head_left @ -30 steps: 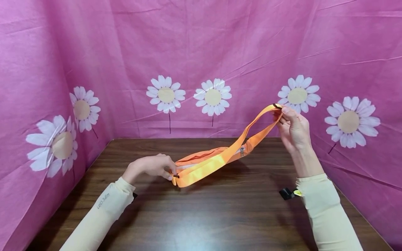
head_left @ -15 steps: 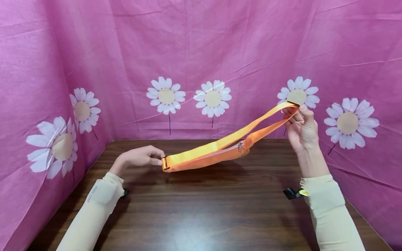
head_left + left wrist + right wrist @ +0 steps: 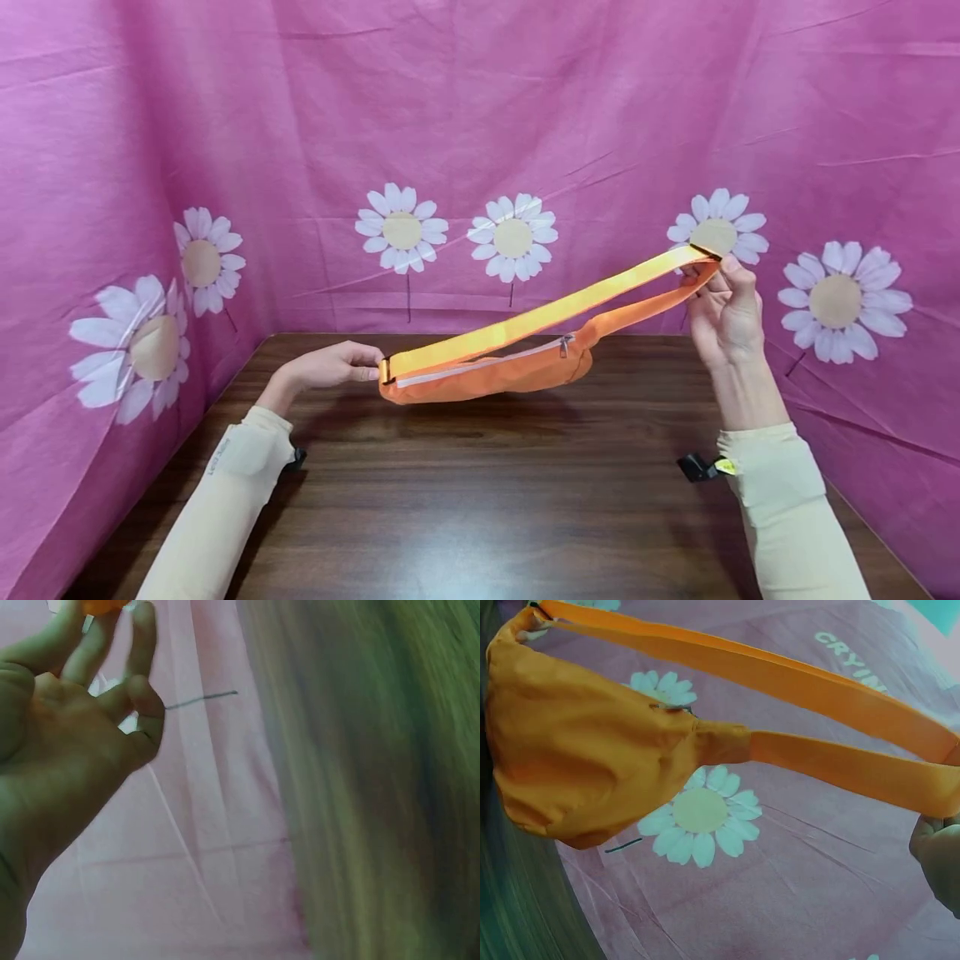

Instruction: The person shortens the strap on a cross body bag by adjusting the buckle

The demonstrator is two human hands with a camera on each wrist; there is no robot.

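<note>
Orange fabric waist bag hangs between the two hands, apparently clear of the dark brown wood-grain tabletop, soft shadow beneath. Long axis runs left to right, climbing toward the right. Pouch body lies just right of the left hand, clearly the nearer one; the right hand is higher, with a run of webbing between it and the pouch.

Left fingers: narrow, pinching the bag's left end beside a dark rectangular buckle. Right fingers: narrow, thumb pressed against the far bend of the flat orange webbing strap, next to a dark slider.

Materials: pouch thin, creased, smooth, sagging into a curved belly, tapering toward the right. White zipper along the upper edge, metallic pull near its right end. Strap's upper run fairly straight and bright; lower run slacker. Behind, wrinkled pink cloth printed with white daisies.
</note>
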